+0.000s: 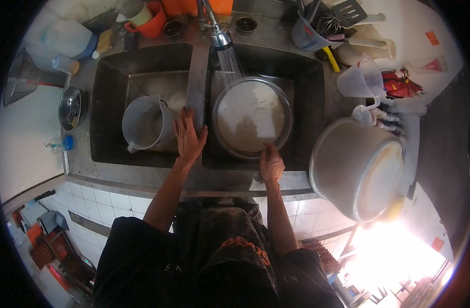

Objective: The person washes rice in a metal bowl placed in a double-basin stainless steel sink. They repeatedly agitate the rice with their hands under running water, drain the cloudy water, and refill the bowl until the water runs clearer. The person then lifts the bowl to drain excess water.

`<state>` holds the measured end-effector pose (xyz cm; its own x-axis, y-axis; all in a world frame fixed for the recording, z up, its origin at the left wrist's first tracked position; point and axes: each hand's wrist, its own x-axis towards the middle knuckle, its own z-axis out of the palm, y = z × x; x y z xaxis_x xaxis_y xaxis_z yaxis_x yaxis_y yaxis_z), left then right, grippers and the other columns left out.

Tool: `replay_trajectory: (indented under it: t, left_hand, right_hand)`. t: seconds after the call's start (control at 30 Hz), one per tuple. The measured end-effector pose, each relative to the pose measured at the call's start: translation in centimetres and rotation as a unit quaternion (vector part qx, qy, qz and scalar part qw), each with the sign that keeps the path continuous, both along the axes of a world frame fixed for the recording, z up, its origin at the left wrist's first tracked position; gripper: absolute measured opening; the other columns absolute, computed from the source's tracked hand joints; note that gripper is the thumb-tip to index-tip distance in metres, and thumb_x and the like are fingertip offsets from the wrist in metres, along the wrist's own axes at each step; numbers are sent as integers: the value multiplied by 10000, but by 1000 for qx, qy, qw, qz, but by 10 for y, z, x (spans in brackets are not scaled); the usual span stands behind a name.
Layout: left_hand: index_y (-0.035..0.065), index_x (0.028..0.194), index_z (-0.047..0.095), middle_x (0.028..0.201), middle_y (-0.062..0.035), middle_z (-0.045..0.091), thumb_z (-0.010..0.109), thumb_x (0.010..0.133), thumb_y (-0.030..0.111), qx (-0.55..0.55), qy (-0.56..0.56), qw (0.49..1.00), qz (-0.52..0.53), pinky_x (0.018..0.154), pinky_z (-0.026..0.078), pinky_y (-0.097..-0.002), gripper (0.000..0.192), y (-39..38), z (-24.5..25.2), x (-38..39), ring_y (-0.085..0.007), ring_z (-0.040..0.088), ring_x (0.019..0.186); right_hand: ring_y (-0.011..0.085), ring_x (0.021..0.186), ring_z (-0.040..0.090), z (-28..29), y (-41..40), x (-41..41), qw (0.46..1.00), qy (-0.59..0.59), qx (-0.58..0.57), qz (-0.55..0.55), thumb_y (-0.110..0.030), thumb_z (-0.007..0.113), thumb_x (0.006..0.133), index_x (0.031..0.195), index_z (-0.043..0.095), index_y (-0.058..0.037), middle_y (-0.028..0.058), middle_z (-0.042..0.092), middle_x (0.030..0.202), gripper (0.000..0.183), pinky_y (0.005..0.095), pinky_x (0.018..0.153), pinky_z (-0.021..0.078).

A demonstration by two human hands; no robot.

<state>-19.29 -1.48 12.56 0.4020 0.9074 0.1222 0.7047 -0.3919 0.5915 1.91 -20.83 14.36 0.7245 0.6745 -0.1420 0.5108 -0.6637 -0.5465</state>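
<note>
Water sprays from a chrome faucet head (221,40) toward the far rim of a round metal pot (215,124) in the right sink basin (310,100). Pale white, grain-like contents (250,111) fill it; whether they are rice I cannot tell. My right hand (272,162) grips the pot's near rim with bent fingers. Over the left basin (108,92), beside the divider (198,84), my left hand (189,134) has its fingers spread and holds nothing. Just left of it stands a translucent plastic measuring jug (142,123); contact between them is unclear.
A large metal pot (346,161) lies tilted on the right. Behind it are a clear jug (358,81) and a utensil bin (306,38). At left sit a small steel bowl (70,107) and a blue-capped bottle (61,144). Red mug (152,23) stands at the back.
</note>
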Motion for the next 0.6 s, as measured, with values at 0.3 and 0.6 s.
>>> replay_trajectory:
  t: [0.3, 0.6]
  left_hand:
    - [96, 1494, 290, 1539, -285, 283, 649, 915, 263, 3, 5, 1000, -1, 1130, 239, -663, 702, 1, 3, 0, -510, 309, 1403]
    - [91, 1489, 297, 1528, -295, 291, 660, 910, 237, 1, -4, 1000, -2, 1125, 259, -654, 699, 1, 4, 1, -520, 331, 1381]
  right_hand:
    - [339, 949, 713, 2, 2, -1, 1000, 0, -7, -7, -251, 593, 971, 1162, 648, -146, 128, 731, 1032, 224, 449, 775, 563]
    - [328, 936, 718, 3, 3, -1, 1000, 2, -13, -11, -245, 591, 971, 1158, 651, -161, 109, 735, 1009, 214, 431, 766, 566]
